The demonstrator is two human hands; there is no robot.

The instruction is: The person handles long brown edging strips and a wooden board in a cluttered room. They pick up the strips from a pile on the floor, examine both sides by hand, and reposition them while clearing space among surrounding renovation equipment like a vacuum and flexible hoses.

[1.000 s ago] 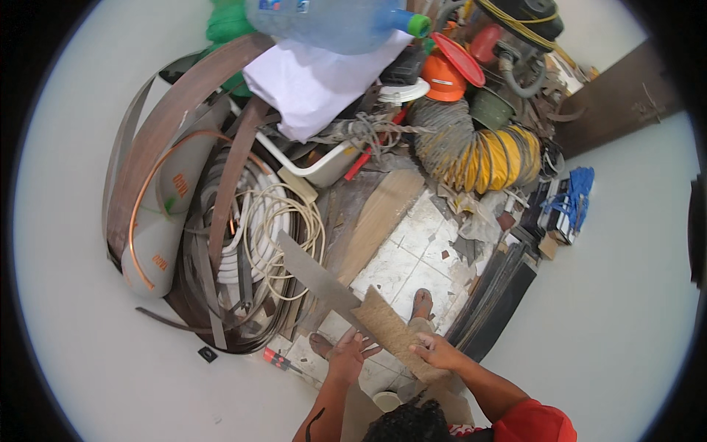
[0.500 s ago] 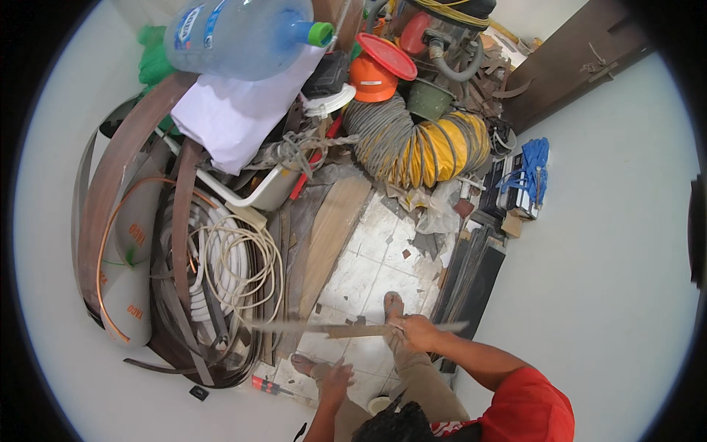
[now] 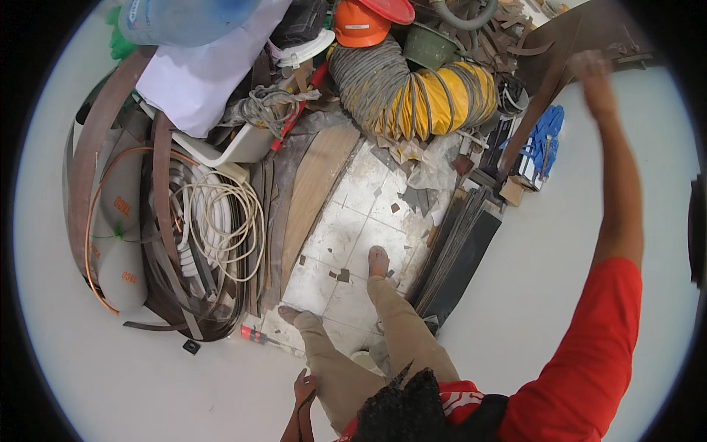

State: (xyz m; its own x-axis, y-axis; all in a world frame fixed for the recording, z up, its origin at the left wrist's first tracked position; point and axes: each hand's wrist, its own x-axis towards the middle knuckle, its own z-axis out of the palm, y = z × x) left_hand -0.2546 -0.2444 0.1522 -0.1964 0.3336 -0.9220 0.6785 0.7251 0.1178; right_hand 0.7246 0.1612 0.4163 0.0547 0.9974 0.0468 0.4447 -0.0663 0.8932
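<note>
My right hand (image 3: 593, 72) is raised at the upper right, smeared by motion, so its grip cannot be made out. Beside its fingers is the upper part of a long, thin brown strip (image 3: 532, 132), which slants down to the stack of dark boards by the right wall. Low by my thigh, my left hand (image 3: 304, 387) has its fingers curled in, with nothing seen in them. A brown door (image 3: 633, 40) is behind the raised hand.
Dark boards (image 3: 464, 254) line the right wall near a blue bundle (image 3: 546, 140). A yellow-grey duct hose (image 3: 412, 96) and orange helmet (image 3: 361, 26) are at the back. Coiled cable (image 3: 228, 221) and pale planks (image 3: 317, 199) are to the left. Scraps litter the tiled floor (image 3: 346, 228).
My right hand has swung from in front of me to the upper right. The strip that lay crosswise in it now slants by the right wall. My left hand has dropped lower, its fingers curling.
</note>
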